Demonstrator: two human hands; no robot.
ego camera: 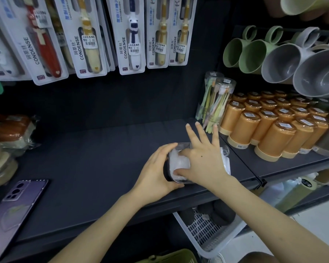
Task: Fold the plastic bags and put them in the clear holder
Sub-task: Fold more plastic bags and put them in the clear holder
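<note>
White plastic bag (179,164) lies in the clear holder (183,145) on the shelf (84,158), the left hand (154,171) wrapped round the holder to steady it, the right hand (203,160), fingers spread, pushing the bag down.

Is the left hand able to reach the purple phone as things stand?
Likely yes, but not at once: the left hand grips the clear holder. Nothing stands on the shelf between it and the phone, so after letting go the way looks free.
</note>
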